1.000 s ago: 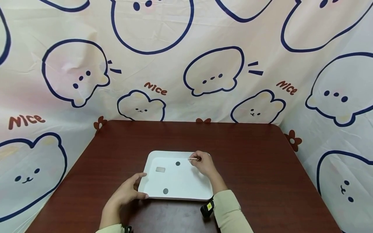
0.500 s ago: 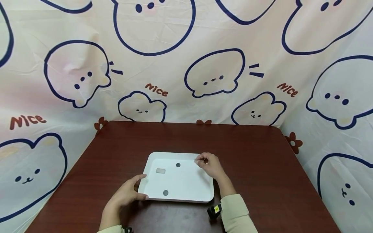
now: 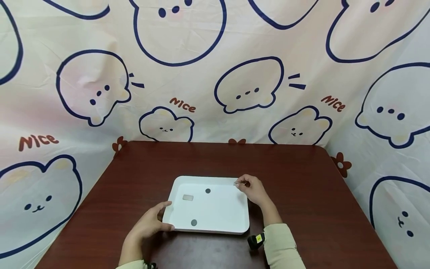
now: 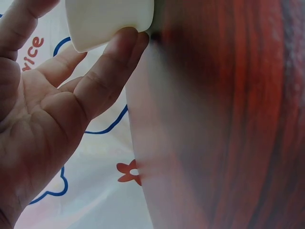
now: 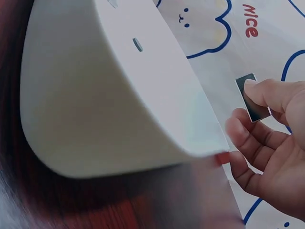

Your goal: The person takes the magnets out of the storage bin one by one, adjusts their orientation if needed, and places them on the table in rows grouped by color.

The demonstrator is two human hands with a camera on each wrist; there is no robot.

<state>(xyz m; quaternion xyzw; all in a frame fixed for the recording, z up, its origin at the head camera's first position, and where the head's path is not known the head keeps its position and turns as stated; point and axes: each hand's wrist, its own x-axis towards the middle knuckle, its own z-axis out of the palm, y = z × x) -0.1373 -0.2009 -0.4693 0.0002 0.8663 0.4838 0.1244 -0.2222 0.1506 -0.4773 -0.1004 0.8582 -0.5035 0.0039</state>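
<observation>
A shallow white tray (image 3: 221, 209) lies on the table. My left hand (image 3: 147, 224) holds it by its left end, thumb at the near corner and fingers along the side; in the left wrist view the thumb touches the tray's corner. Above the tray's far right corner, my right hand (image 3: 256, 190) pinches a thin, shiny rectangular plate (image 5: 251, 98) between thumb and fingers. Inside the tray lie a grey disc (image 3: 208, 191) towards the back, another grey disc (image 3: 193, 222) near the front, and a small pale rectangular piece (image 3: 188, 197) on the left.
The dark red-brown wooden table (image 3: 302, 209) extends around the tray. Behind and beside it hangs a pale cloth (image 3: 248, 123) printed with cartoon bears. A black wrist device (image 3: 256, 241) is by the right sleeve.
My right hand has moved right with the rectangular plate, from over the tray's inside to its far right corner. The left hand and tray keep their places; the view shifts slightly.
</observation>
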